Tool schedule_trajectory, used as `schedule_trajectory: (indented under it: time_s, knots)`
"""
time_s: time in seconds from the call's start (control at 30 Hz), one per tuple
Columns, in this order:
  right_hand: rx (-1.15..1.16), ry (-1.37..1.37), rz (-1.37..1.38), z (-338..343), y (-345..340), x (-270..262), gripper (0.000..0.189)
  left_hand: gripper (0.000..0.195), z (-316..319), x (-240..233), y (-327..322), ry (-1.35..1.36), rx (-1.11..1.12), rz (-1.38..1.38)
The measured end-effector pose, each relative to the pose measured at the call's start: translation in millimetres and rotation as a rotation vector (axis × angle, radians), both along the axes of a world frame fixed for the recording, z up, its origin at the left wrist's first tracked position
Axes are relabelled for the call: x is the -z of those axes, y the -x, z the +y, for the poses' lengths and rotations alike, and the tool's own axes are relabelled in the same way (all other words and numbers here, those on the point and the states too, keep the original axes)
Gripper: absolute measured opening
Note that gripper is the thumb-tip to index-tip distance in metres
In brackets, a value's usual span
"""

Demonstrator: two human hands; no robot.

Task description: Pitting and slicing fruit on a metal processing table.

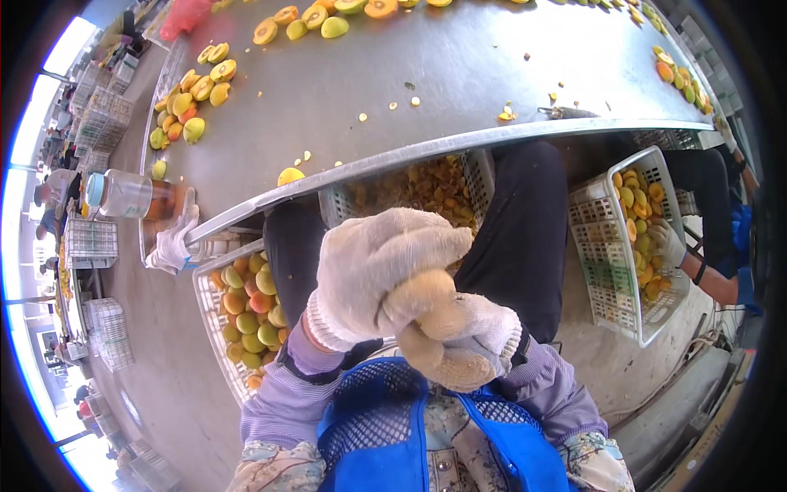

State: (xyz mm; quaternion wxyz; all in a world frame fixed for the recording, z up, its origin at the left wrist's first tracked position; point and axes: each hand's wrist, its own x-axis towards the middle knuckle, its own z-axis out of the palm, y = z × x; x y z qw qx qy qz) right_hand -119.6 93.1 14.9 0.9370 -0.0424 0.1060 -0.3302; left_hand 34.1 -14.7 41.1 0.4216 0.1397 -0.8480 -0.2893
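My left hand point(393, 270) and my right hand point(482, 332) are clasped together above my lap, both in off-white knit gloves with brown-stained fingers. The left lies partly over the right, its fingers curled. The overlapping fingers hide whether anything is between them. Beyond them, between my knees, a white plastic crate point(486, 175) holds cut yellow-brown fruit pieces point(424, 184). Left of my knees, whole apricots point(252, 307) fill another white crate point(206, 295). The near edge of the metal table point(344, 111) runs above my knees, with a yellow apricot piece point(290, 177) close to it.
Halved apricots point(209, 80) line the table's left side. A lidded jar of amber liquid point(132, 194) and a white glove point(175, 237) lie at its left corner. A dark-handled tool point(569, 112) rests near the front edge. At right, a co-worker's gloved hand point(667, 243) reaches into an apricot crate point(605, 258).
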Motion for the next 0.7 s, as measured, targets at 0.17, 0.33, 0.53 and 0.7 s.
schedule_trajectory:
  time_s: [0.17,0.33,0.53,0.7]
  knots:
    - [0.098,-0.066,-0.226,6.5,-3.5,12.6,0.033,0.037,16.3,8.8,1.8,-0.570,0.210,0.174]
    - [0.095,-0.267,-0.127,5.1,-9.2,-0.3,0.035,0.050,17.5,25.0,0.5,-1.403,0.158,0.481]
    - [0.065,0.170,-0.104,-7.8,-1.2,26.8,0.040,0.045,12.6,12.1,-66.6,-1.055,-0.563,0.249]
    - [-0.051,-0.055,0.206,-21.2,5.8,24.5,0.031,0.028,-18.9,27.6,-164.0,0.056,-0.854,-0.779]
